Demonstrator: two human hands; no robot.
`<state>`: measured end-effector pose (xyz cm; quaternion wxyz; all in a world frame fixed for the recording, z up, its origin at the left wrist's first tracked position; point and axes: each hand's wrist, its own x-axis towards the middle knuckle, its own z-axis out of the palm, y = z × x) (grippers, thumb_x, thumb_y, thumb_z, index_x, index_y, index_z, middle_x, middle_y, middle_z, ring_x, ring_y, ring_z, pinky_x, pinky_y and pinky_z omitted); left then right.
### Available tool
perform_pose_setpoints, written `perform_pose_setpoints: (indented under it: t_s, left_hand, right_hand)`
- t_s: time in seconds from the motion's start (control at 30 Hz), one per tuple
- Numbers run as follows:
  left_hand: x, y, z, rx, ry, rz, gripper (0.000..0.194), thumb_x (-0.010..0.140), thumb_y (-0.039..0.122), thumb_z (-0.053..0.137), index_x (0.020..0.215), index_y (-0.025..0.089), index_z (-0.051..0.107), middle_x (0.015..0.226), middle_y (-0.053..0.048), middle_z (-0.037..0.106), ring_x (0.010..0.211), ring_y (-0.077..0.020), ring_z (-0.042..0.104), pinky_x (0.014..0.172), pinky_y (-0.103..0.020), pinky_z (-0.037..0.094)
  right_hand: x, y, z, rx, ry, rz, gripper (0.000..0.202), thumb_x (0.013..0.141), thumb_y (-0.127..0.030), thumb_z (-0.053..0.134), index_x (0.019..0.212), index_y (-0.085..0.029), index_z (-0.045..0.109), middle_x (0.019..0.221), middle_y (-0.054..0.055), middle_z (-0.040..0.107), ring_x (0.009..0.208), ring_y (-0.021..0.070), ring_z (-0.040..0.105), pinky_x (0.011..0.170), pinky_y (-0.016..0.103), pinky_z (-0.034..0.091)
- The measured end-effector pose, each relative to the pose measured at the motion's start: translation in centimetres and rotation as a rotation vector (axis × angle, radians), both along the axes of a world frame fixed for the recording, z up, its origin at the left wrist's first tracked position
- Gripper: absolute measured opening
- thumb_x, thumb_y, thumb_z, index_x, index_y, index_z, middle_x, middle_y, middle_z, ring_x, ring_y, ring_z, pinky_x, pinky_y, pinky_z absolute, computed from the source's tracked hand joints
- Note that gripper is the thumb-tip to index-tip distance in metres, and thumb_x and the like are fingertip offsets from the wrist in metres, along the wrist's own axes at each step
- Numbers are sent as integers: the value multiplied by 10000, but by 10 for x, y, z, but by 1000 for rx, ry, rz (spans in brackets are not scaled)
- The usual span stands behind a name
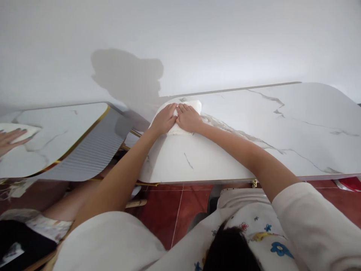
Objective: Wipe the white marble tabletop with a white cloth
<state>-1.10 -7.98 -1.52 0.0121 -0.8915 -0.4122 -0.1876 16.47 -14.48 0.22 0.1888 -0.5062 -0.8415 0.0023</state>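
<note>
A folded white cloth (180,130) lies on the white marble-patterned tabletop (225,162), near its left end. My left hand (166,118) presses on the cloth with its fingers together. Beside it my right hand (188,118) holds the same cloth down, fingers together and slightly curved. Both hands touch near the thumbs and fingertips. Whatever part of the cloth is under my palms is hidden.
To the left stands another marble-patterned table (70,131) with a gold edge and ribbed grey side. Another person's hand (12,139) rests on a white cloth (31,130) there. A white wall (225,41) rises behind; red floor tiles (166,210) show below.
</note>
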Motion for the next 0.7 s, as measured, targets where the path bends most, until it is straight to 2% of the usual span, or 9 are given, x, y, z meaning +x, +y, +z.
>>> perform_pose_setpoints:
  t_s: [0.1, 0.23, 0.43, 0.57, 0.7]
  left_hand:
    - [-8, -33, -3, 9, 17, -24, 682, 951, 513, 281, 1490, 107, 381, 1544, -182, 450, 1449, -309, 400, 1225, -496, 296]
    - [-17, -86, -8, 33, 34, 10, 667, 969, 511, 254, 1515, 140, 352, 1577, -160, 414, 1476, -299, 368, 1240, -503, 268]
    - [-17, -159, -2, 22, 71, 32, 703, 986, 548, 208, 1536, 123, 315, 1576, -181, 410, 1480, -306, 364, 1231, -522, 288]
    - [-8, -188, 1, 14, 62, 52, 716, 990, 569, 198, 1535, 120, 314, 1566, -186, 423, 1480, -306, 364, 1233, -523, 285]
    - [15, -206, 3, -20, 46, 79, 698, 986, 538, 244, 1525, 103, 332, 1565, -190, 422, 1482, -321, 353, 1232, -524, 279]
  right_hand:
    - [-3, -36, 0, 27, 20, -7, 611, 960, -240, 306, 1483, 71, 366, 1569, 254, 370, 1482, 319, 328, 1219, 502, 248]
    - [-4, -84, 3, 15, 3, 40, 613, 966, -241, 329, 1471, 103, 365, 1562, 268, 374, 1476, 335, 331, 1218, 474, 258]
    - [-3, -140, 8, -40, 27, 90, 616, 976, -256, 368, 1472, 110, 361, 1573, 275, 343, 1485, 346, 311, 1220, 476, 255]
    - [5, -162, 10, -72, 50, 110, 610, 974, -261, 394, 1475, 87, 376, 1575, 259, 351, 1488, 328, 312, 1222, 469, 257]
    - [28, -176, 9, -68, 56, 136, 614, 965, -265, 408, 1475, 76, 385, 1574, 252, 360, 1489, 324, 313, 1220, 472, 259]
